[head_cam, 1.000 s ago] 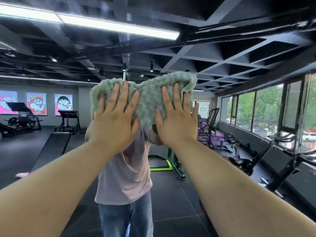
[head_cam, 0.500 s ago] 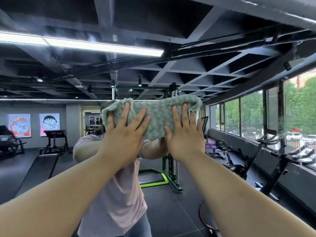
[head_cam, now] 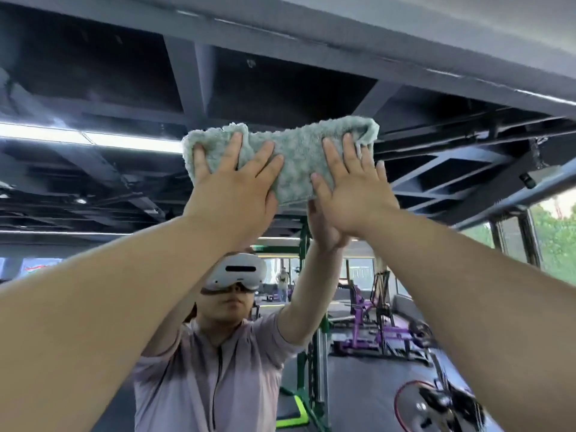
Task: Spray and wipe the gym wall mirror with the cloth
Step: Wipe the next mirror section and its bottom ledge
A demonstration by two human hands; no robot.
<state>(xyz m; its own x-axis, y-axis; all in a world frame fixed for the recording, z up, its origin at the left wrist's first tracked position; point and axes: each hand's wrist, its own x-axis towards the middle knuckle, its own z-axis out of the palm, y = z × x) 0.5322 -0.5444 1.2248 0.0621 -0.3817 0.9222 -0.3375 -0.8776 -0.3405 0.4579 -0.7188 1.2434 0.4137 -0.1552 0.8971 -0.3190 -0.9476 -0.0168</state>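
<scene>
A fluffy pale green cloth (head_cam: 293, 157) lies flat against the wall mirror (head_cam: 93, 275), high up near the mirror's top edge. My left hand (head_cam: 232, 188) presses its left half with spread, straight fingers. My right hand (head_cam: 352, 188) presses its right half the same way, fingers straight. Both arms reach up and forward. The mirror fills the view and reflects me with raised arms and a white headset. No spray bottle is in view.
The mirror reflects the gym behind me: a green rack (head_cam: 311, 353), purple machines (head_cam: 374, 325), an exercise bike (head_cam: 442, 403) at lower right, windows (head_cam: 551, 244) on the right, dark ceiling beams with strip lights (head_cam: 93, 137).
Both hands have slid the cloth upward on the mirror, from about face height to near the top. My view has tilted up, showing more ceiling.
</scene>
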